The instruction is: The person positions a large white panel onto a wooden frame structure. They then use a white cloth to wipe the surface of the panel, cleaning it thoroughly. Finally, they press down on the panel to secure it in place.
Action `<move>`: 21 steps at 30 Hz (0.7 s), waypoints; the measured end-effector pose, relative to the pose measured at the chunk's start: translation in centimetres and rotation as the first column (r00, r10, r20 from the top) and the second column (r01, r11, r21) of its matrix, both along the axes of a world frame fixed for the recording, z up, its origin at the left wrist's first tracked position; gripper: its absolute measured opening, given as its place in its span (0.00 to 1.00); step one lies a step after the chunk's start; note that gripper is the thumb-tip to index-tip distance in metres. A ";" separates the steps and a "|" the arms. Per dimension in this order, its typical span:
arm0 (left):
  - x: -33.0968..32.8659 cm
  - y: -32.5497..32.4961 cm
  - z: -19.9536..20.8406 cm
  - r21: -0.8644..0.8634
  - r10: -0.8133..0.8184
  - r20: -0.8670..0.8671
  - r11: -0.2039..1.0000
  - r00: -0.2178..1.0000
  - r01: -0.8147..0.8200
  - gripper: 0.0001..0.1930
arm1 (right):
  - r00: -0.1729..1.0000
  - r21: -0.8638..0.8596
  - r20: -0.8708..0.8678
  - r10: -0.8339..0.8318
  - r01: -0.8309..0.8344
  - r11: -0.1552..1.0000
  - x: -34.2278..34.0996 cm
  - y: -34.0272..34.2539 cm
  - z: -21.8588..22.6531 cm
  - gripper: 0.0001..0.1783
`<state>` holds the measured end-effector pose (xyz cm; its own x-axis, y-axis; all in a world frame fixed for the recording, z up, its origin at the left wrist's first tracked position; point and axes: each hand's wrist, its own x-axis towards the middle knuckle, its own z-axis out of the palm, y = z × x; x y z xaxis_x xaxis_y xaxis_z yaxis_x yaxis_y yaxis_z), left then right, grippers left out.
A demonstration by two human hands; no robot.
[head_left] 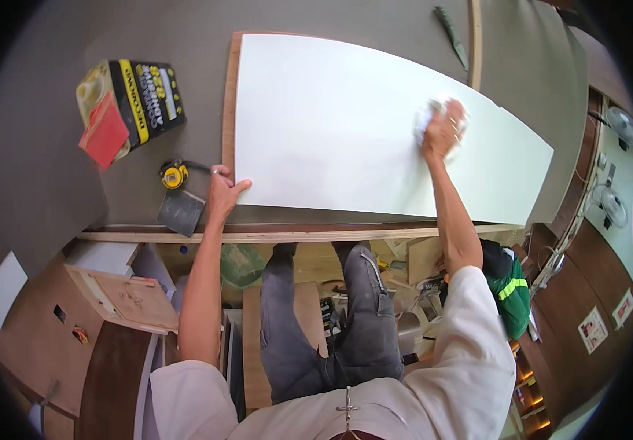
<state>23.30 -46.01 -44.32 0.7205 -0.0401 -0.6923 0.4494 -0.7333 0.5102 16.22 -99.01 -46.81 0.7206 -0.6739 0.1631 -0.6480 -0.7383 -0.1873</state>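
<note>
Silver and small, a cross pendant (348, 408) hangs on the white shirt (463, 337), well behind both hands. Grey trousers (291, 352) show beyond it, between the two forearms. To the right of the right forearm sits a green bundle (516, 297) with a bright yellow stripe. A wooden rail (294, 237) runs along the near edge of the brown-grey tabletop (360, 22), just below the left hand (225, 192).

That hand is at the near left corner of the white panel (331, 125), thumb on its face, fingers bent at its side edge; whether they pinch it I cannot tell. A dark flat block (181, 211) lies just left of its wrist, and a yellow tape measure (173, 176) near its fingers.

The panel lies on the tabletop, stretching from the left hand to beyond the right hand (444, 130). Blurred, the right hand is partly curled over a white wad (424, 117) on the panel; how firmly, I cannot tell.

Farther out, up and left of the left hand, lies a black-and-yellow-labelled jug (148, 106) with a red sheet (105, 130) against it. Beyond the right hand, a dark-handled knife (450, 33) rests beside a wooden strip (475, 44). Well off to its right, a fan (622, 126) stands farthest away.
</note>
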 end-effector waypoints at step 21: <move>-0.7 0.3 -0.4 0.023 -0.076 0.084 0.997 0.994 0.075 0.37 | 0.964 -0.007 -0.066 0.257 -0.258 0.966 -8.8 12.5 1.7 0.28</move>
